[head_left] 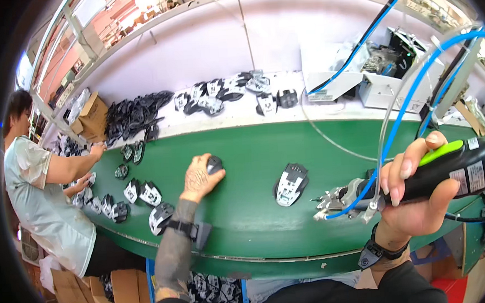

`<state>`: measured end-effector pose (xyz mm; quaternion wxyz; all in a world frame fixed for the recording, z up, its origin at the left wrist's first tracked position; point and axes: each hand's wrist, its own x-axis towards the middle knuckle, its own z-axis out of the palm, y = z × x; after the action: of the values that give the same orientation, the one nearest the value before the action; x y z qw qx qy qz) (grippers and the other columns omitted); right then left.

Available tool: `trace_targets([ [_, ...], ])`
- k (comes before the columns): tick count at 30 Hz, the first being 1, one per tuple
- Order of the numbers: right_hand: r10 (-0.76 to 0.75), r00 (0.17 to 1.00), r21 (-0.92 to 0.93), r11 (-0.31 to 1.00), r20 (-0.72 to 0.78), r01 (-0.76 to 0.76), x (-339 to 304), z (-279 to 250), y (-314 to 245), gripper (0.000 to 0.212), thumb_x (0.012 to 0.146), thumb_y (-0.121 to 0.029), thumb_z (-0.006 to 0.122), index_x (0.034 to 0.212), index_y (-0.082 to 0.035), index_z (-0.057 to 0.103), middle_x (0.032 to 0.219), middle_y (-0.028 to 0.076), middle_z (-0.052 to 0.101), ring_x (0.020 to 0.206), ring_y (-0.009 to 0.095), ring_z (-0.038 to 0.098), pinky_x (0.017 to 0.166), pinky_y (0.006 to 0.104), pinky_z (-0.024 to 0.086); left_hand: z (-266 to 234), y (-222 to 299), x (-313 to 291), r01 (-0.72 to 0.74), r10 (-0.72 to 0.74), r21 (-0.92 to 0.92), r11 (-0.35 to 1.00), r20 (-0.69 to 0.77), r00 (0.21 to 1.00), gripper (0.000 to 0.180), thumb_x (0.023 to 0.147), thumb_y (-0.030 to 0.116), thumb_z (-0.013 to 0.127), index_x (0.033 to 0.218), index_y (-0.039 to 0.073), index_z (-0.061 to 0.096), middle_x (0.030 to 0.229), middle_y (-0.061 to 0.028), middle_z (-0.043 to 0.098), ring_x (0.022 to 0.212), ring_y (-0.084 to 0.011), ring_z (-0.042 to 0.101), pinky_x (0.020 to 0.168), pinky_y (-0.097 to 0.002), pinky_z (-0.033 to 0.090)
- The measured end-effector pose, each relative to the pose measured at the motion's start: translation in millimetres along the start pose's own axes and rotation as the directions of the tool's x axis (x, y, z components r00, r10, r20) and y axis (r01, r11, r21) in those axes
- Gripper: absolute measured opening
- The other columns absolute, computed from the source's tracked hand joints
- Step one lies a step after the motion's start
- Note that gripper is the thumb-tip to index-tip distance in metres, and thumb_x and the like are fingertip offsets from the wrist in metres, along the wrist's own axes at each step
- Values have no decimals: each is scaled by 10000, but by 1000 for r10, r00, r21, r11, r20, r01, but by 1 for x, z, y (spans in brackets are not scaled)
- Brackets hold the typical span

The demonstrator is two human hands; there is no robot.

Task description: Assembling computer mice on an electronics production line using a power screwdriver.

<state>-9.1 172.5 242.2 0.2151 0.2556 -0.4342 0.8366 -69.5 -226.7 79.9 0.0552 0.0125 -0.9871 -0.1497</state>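
Left hand (201,179) closed round a dark, rounded plastic piece (214,164) at the green bench (247,223); white-and-black plastic shell (291,185) lay mid-bench; right hand (417,193) gripped a black cylindrical power tool (449,166). Probably part-positioning; next move called for steady aim.

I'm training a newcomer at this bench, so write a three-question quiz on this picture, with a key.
1. Which hand holds the black power screwdriver with the green lever?
2. True or false: the left hand is touching the dark computer mouse.
3. Fill in the colour: the lone black-and-white mouse half lies on the ____ worktop.

Key:
1. The right hand.
2. True.
3. Green.
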Motion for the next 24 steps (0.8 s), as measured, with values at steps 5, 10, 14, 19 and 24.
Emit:
trace_targets([
  [5,-61,998,7,998,20,61,-3,2,-15,617,897,-525,565,1227,-43,365,846,69,494,501,98,463,481,252,388,17,117,-32,-46,70,-413,909,44,997,603,763,401,709,1233,53,560,1141,-217,577,1067,-352,566,934,-407,455],
  [10,-95,973,164,985,213,60,5,-19,-15,640,890,-506,591,1273,-59,338,952,92,521,591,133,537,582,272,452,40,164,-32,554,102,-740,-381,561,821,383,932,307,543,1250,102,483,983,-101,592,757,-249,633,633,-399,555],
  [14,-146,966,117,986,215,123,10,-26,-19,545,927,-424,571,1280,-79,339,994,70,504,573,121,517,546,259,418,39,181,-41,478,128,-664,-575,504,854,437,944,329,491,1317,109,435,1166,-140,553,874,-275,624,720,-435,552],
  [19,-102,966,49,994,238,93,13,-25,-12,470,935,-330,566,1286,-83,373,1016,62,509,574,112,532,594,305,425,32,190,-58,512,266,-639,-574,445,855,604,879,242,521,1427,89,320,1299,-151,478,931,-280,606,785,-455,556],
  [24,-79,975,70,995,208,66,11,-22,-4,446,913,-299,596,1256,-82,412,1029,20,539,602,118,543,612,300,418,37,191,-63,549,309,-580,-603,465,830,649,845,212,524,1434,60,297,1242,-160,486,954,-266,601,805,-426,560],
])
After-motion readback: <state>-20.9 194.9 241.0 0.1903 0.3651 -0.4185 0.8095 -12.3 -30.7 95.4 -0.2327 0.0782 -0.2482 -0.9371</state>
